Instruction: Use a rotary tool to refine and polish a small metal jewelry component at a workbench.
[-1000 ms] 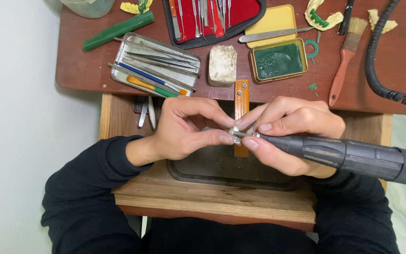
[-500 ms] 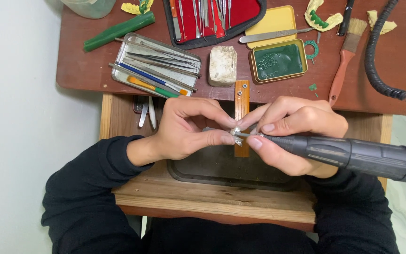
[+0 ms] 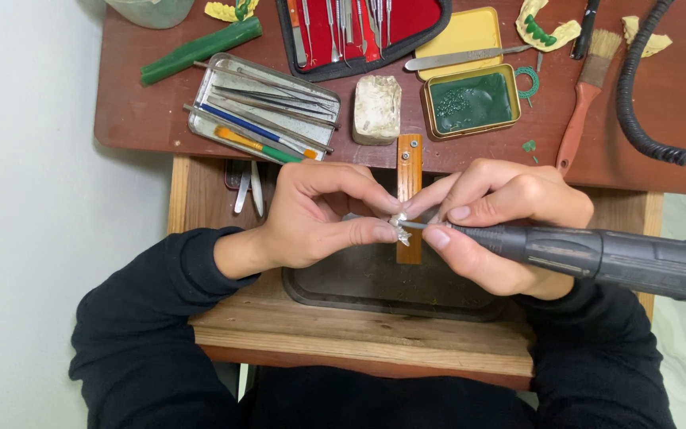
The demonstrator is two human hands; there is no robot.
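Two hands meet over the wooden bench peg (image 3: 409, 199), and almost nothing has changed since the earlier frames: the poses match, with only a slight shift of the tool's angle. The left hand (image 3: 319, 214) pinches a small silvery metal piece (image 3: 399, 228) tight between thumb and fingertips, just in front of the peg. The right hand (image 3: 502, 222) is closed round the nose of a dark rotary handpiece (image 3: 597, 254), forefinger and thumb near its thin bit, which touches the metal piece. The handpiece body runs off toward the right edge of the view. Below the hands lies a dark metal tray (image 3: 375, 290) set into the wooden shelf (image 3: 359, 334), whose front edge is just ahead of the person's dark sleeves. Behind the peg, the red-brown bench top (image 3: 160, 119) is crowded: an open tin of picks (image 3: 260, 111), a pale block (image 3: 376, 109), a yellow tin of green wax (image 3: 470, 99), a brush (image 3: 585, 103), a coiled black cord (image 3: 645, 111). Open room lies mostly left, beyond the bench edge.
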